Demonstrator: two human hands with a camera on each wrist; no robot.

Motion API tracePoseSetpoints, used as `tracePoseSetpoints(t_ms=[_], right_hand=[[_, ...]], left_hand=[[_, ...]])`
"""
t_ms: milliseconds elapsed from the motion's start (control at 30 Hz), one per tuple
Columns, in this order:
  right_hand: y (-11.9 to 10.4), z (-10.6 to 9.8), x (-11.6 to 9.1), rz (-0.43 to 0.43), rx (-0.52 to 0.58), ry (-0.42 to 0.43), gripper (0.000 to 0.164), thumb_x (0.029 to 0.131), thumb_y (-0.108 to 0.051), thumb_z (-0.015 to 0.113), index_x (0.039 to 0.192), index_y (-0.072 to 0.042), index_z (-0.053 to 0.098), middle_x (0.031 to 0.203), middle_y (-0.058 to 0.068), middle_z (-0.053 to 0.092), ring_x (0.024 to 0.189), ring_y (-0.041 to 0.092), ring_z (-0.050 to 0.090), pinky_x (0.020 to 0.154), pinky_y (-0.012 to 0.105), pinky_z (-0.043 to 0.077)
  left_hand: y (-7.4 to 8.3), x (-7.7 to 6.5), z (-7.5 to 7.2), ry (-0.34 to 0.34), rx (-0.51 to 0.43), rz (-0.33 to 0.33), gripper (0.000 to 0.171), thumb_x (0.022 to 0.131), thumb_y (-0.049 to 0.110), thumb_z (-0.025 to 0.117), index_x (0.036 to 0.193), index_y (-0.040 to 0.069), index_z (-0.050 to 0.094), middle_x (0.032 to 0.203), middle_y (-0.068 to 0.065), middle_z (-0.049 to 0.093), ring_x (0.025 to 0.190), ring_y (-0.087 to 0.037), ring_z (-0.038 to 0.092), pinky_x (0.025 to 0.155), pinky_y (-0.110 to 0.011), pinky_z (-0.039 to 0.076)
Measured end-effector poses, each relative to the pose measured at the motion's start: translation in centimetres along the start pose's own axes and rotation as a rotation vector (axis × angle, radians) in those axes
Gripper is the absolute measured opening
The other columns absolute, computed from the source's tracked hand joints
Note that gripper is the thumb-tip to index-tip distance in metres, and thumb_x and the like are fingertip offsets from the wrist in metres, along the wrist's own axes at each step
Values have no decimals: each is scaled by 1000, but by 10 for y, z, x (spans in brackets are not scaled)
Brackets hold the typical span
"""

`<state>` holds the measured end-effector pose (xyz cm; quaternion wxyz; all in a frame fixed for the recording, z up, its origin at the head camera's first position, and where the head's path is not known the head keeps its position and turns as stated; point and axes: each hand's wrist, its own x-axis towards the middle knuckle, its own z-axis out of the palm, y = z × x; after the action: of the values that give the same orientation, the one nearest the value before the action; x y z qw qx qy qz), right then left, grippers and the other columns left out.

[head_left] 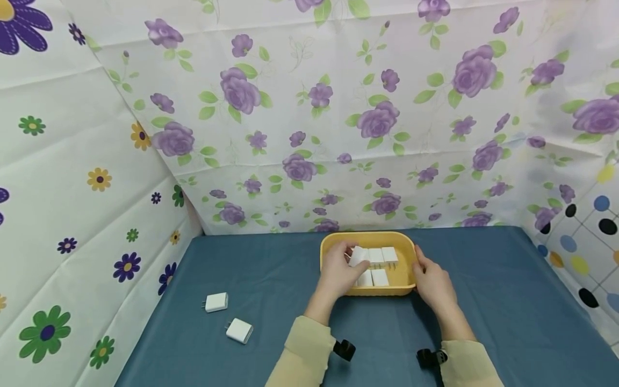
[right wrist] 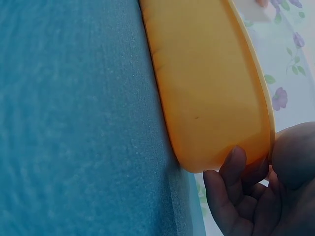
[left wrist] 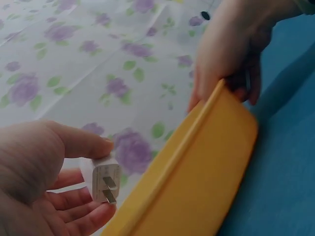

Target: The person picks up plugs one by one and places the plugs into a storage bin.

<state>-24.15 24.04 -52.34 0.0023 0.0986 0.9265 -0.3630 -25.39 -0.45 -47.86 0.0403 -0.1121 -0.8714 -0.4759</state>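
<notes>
My left hand (head_left: 339, 269) is over the left part of a yellow plastic tray (head_left: 403, 277). Between thumb and fingers it pinches a white charger plug (left wrist: 106, 179), its two metal prongs showing in the left wrist view. Inside the tray lie several more white charger plugs (head_left: 379, 278) in two rows, partly hidden by the left hand. My right hand (head_left: 434, 282) grips the tray's right rim, thumb at the top edge and fingers against the outer wall (right wrist: 211, 98).
Two white charger plugs, one farther back (head_left: 216, 302) and one nearer (head_left: 239, 330), lie on the blue tablecloth (head_left: 188, 355) left of the tray. A flowered sheet (head_left: 271, 177) hangs behind the table, with patterned sheets at both sides.
</notes>
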Motion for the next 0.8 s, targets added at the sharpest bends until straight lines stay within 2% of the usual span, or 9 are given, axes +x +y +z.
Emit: tracePoseSetpoints(t_ms=[100,267,400,500,567,667,800], right_hand=[[1,-1,0,2,-6,1,55,107,-39,35,159,-32,18,127,22,61,61,19,58,57,35,46],[2,-2,-1,3,-5,0,55,107,-38,36,159,-32,19,131,22,60,61,19,59,58,34,46],[2,-2,-1,-3,-8,-1,55,107,-39,36,159,-31,20,127,22,62,61,18,59,58,35,46],[2,-2,0,-10,-16,6,55,106,-39,36,159,-32,21,121,20,64,60,17,59,58,35,44],[1,-2,0,-14,-16,10,55,106,-38,35,159,-31,21,121,20,64,59,17,59,58,35,44],[1,-2,0,-18,-13,14,55,106,-38,36,159,-31,22,120,20,64,59,18,58,57,35,44],[0,-1,0,-18,-6,15,55,106,-38,37,159,-30,22,105,16,67,58,19,57,55,35,44]], left_hand=[[6,3,18,-31,-3,-28,47,86,34,77,125,11,64,96,2,56,83,-16,51,74,-33,46],[12,9,46,-87,14,-55,49,85,39,77,124,14,63,91,1,56,77,-15,51,67,-31,45],[17,13,65,-120,64,-85,48,83,45,77,120,15,64,97,1,61,81,-14,56,69,-32,48],[22,16,75,-143,125,-104,47,82,46,78,116,15,66,101,1,64,84,-13,59,71,-31,50],[25,18,80,-158,166,-111,46,81,45,79,113,14,66,99,-1,65,79,-13,59,68,-30,50],[30,20,87,-180,228,-128,44,79,44,80,108,13,66,90,-1,64,68,-13,57,60,-30,49],[32,23,94,-201,314,-159,46,78,46,81,105,11,66,74,-1,59,57,-14,53,52,-30,45]])
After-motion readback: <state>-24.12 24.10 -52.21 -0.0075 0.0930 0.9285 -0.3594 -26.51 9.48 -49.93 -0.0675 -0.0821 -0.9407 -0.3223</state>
